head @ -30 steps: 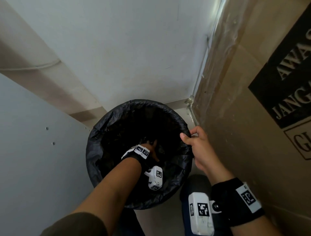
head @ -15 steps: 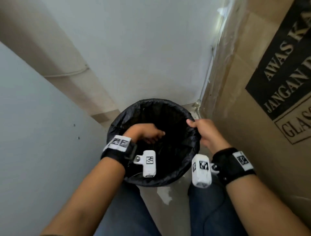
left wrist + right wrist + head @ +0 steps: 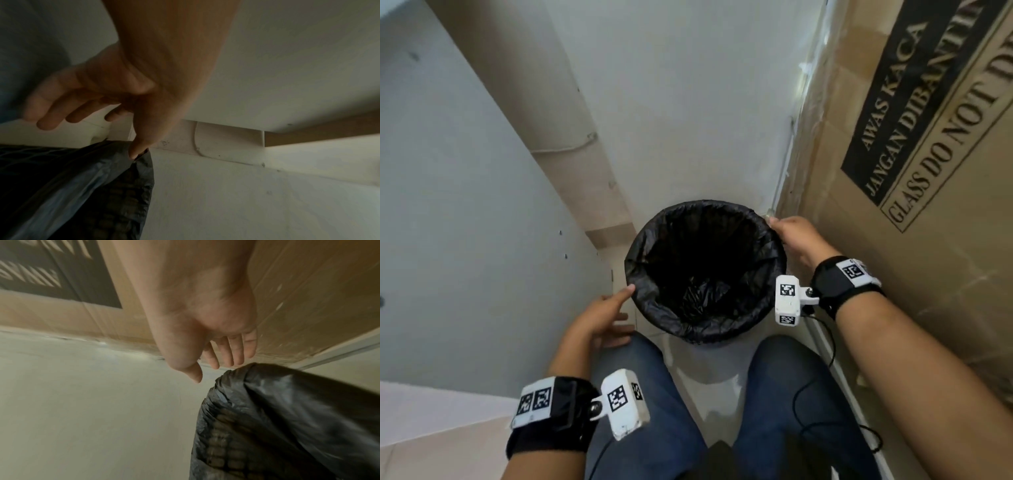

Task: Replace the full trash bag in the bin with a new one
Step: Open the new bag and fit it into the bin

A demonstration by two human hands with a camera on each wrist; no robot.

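A round bin lined with a black trash bag (image 3: 705, 270) stands on the floor in a corner, the bag's edge folded over the rim. Crumpled black plastic lies at the bottom. My left hand (image 3: 604, 313) is at the near-left rim, fingers loose, and its thumb tip (image 3: 133, 154) touches the bag's edge (image 3: 115, 162). My right hand (image 3: 796, 236) hovers at the far-right rim. The right wrist view shows that hand (image 3: 205, 321) with straight fingers (image 3: 236, 350), just above the bag (image 3: 287, 410). The bin's lattice wall (image 3: 222, 456) shows under the bag.
A tall cardboard box (image 3: 928, 171) with a glass warning closes the right side. A white wall (image 3: 688, 102) stands behind the bin and a white panel (image 3: 465, 205) on the left. My knees in blue jeans (image 3: 654, 394) are close in front; a black cable (image 3: 828, 353) hangs down.
My left hand has come out of the bin and drawn back to the near-left rim. My right hand has loosened from the rim. The head view has pulled back from the bin.
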